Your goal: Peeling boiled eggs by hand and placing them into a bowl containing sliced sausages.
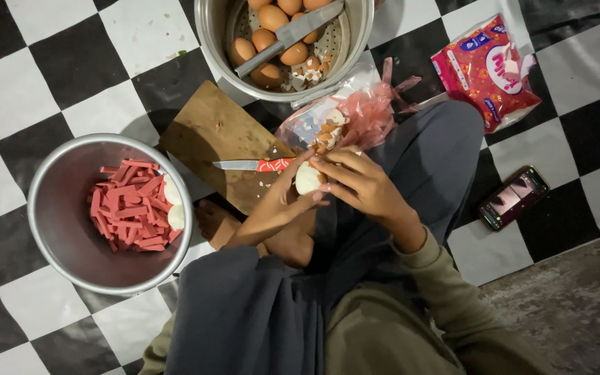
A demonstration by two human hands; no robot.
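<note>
My left hand [276,208] cradles a white peeled boiled egg [307,179] from below. My right hand [362,184] rests on the egg from the right, its fingertips at the shell. Just above the hands, a clear plastic bag [328,121] holds bits of brown eggshell. A knife with a red handle [255,164] lies on the wooden cutting board [210,132] beside my left hand.
A steel pot [210,28] at the top holds brown eggs, shell bits and a metal knife. A steel bowl [57,208] on the left contains red sausage strips and two peeled eggs. A red snack packet [484,69] and a phone [514,197] lie on the right on the checkered floor.
</note>
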